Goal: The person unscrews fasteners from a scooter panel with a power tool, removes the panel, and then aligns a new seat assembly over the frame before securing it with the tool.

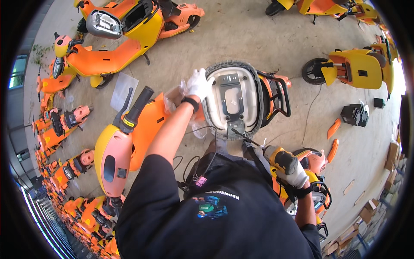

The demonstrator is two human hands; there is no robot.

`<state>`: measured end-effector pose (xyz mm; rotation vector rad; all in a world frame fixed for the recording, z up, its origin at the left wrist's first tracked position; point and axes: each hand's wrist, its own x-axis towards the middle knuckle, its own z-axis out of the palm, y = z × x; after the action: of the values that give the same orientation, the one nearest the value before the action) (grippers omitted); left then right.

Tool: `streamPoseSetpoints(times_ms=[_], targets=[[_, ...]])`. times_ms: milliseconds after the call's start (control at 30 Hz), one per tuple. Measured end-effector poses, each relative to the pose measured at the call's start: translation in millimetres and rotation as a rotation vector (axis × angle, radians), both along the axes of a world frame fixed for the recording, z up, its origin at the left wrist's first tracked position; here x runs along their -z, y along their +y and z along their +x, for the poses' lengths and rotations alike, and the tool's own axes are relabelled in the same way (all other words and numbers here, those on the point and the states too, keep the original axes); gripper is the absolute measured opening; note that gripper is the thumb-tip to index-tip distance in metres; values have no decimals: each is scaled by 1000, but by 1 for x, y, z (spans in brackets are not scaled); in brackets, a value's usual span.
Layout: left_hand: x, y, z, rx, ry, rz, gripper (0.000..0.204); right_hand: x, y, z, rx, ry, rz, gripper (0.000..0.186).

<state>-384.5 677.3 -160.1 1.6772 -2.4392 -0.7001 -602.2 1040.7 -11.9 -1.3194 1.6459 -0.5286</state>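
An overturned scooter seat (211, 101), with a pale underside, a dark crinkled rim and metal plates, is raised in front of me. My left hand (199, 85), in a white glove, grips its left edge. In my right hand (296, 176), also gloved, is a yellow and black power screwdriver (281, 159). Its long thin bit (248, 138) points left, and the tip is by the metal hinge plate (236, 128) at the seat's near end. Whether the tip touches a screw is too small to tell. The orange scooter (148, 134) stands under and left of the seat.
Yellow and orange scooters (110, 56) stand at the far left, with more in rows along the left. Another scooter (358, 69) is at the right, near a black box (355, 115) and orange panels (333, 128). A black rear rack (282, 95) juts out beside the seat.
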Motion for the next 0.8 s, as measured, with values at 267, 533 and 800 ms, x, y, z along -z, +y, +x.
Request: streamPoseSetpoints(times_ms=[267,533,800], targets=[[43,-96,-55,332,-238,148,48,-15,9,32,84,108,142,33],[122,-129,-61,289,261,1151,22,-12,15,56,319,17,193,39],[72,-117,-38,278,277,1192,29,-18,13,52,403,-73,280,37]])
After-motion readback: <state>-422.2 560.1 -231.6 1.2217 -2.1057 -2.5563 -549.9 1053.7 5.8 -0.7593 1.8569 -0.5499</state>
